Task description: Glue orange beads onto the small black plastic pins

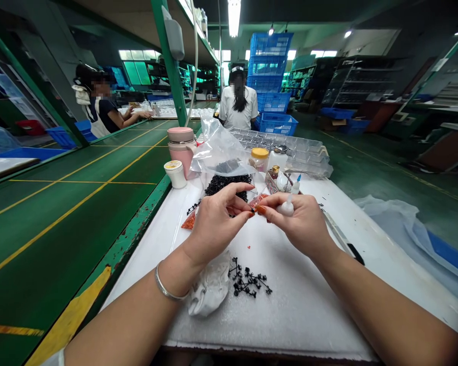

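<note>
My left hand (222, 211) is closed in a pinch, with a tiny black piece (253, 210) at the tips of its thumb and finger. Meeting it there are the fingertips of my right hand (299, 218), which is also closed. A small white squeeze bottle (287, 208) with a narrow nozzle sits between the thumb and fingers of my right hand. Whether the right fingertips grip a part too is too small to tell. Below both hands, branched black plastic pieces (248, 280) lie loosely on the white work surface (290, 315), beside a crumpled white cloth (209, 287).
Behind my hands is a heap of black parts (227, 185) near a clear plastic bag (221, 150). Bags of orange bits (189, 221), a pink cup (181, 147), jars (259, 157) and clear compartment trays (290, 147) stand around. A green conveyor (80, 193) runs left; two people sit farther off.
</note>
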Tool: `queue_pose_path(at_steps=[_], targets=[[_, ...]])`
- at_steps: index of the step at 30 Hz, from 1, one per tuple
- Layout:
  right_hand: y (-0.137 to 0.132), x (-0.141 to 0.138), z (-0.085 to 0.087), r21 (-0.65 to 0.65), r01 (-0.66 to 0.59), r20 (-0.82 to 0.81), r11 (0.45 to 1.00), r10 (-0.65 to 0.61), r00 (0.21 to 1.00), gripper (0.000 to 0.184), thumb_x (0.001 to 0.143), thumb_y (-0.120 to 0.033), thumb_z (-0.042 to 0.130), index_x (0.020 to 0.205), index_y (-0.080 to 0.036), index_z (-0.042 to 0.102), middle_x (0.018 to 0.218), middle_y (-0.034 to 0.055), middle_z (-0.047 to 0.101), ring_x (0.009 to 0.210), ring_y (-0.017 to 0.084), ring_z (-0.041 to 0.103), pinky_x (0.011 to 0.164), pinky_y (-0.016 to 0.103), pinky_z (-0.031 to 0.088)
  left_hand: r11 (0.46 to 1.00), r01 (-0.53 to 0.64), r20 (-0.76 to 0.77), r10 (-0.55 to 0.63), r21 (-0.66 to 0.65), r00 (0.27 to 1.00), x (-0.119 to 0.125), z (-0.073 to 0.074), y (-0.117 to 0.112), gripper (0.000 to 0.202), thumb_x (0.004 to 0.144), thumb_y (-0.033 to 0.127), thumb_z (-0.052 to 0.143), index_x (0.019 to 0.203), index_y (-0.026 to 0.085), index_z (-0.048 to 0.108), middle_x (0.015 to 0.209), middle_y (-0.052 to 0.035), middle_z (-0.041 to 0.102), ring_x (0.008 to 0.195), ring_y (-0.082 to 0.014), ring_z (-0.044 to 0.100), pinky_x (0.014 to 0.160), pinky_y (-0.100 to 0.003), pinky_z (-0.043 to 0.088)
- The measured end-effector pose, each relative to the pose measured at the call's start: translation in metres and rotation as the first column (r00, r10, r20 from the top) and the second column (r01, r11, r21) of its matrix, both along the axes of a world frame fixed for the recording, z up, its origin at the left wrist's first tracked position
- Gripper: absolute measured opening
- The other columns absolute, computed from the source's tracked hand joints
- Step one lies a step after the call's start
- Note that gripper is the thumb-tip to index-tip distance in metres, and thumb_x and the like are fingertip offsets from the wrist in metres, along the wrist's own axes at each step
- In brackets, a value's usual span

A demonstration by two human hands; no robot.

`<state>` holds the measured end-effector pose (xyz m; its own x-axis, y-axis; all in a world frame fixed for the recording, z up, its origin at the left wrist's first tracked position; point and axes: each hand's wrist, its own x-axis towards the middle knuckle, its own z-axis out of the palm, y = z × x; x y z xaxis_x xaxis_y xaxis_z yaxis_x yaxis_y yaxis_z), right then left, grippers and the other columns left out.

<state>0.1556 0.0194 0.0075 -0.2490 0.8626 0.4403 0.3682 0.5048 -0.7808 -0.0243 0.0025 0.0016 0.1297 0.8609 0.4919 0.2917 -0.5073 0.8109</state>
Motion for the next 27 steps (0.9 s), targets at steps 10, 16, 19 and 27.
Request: queue_pose_path(at_steps=[10, 16, 19, 27], targets=[[-0.0015, -0.0011, -0.0031, 0.038, 0.004, 0.025, 0.999, -0.005, 1.000, 0.011, 0.081, -0.026, 0.068, 0.078, -0.018, 0.075, 0.077, 0.0029, 0.075, 0.069, 0.018, 0.068, 0.064, 0.029, 0.049, 1.000, -0.018, -0.018, 0.019, 0.009, 1.000, 0.0006, 0.0016, -0.0005, 0.040, 0.077, 0.012, 0.069, 0.116, 0.018, 0.064, 0.078, -0.0013, 0.074, 0.071, -0.0137, 0.070, 0.072, -0.025, 0.058], [-0.0012, -0.0008, -0.0032, -0.002, -0.007, 0.008, 1.000, 0.007, 1.000, 0.010, 0.080, -0.025, 0.068, 0.078, -0.018, 0.075, 0.074, 0.0021, 0.074, 0.066, 0.017, 0.066, 0.062, 0.028, 0.048, 1.000, -0.014, -0.005, 0.014, -0.008, 1.000, 0.0007, 0.0018, 0.0000, 0.040, 0.077, 0.014, 0.070, 0.116, 0.017, 0.064, 0.078, -0.0018, 0.074, 0.069, -0.0137, 0.069, 0.070, -0.025, 0.058], [-0.0011, -0.0006, -0.0037, 0.007, -0.004, 0.005, 1.000, 0.004, 1.000, 0.009, 0.080, -0.024, 0.069, 0.079, -0.018, 0.075, 0.079, 0.0026, 0.076, 0.070, 0.018, 0.068, 0.065, 0.029, 0.049, 1.000, -0.015, -0.014, 0.015, -0.002, 1.000, 0.0007, 0.0020, -0.0003, 0.040, 0.077, 0.013, 0.069, 0.116, 0.016, 0.064, 0.078, -0.0019, 0.074, 0.069, -0.0134, 0.069, 0.070, -0.025, 0.058], [-0.0012, -0.0010, -0.0041, 0.017, 0.001, 0.016, 1.000, -0.001, 1.000, 0.009, 0.080, -0.024, 0.069, 0.078, -0.018, 0.075, 0.079, 0.0025, 0.076, 0.071, 0.018, 0.068, 0.066, 0.029, 0.049, 1.000, -0.019, -0.023, 0.019, 0.002, 1.000, 0.0003, 0.0015, -0.0009, 0.040, 0.077, 0.013, 0.069, 0.116, 0.017, 0.064, 0.079, -0.0014, 0.074, 0.070, -0.0131, 0.068, 0.071, -0.025, 0.058]])
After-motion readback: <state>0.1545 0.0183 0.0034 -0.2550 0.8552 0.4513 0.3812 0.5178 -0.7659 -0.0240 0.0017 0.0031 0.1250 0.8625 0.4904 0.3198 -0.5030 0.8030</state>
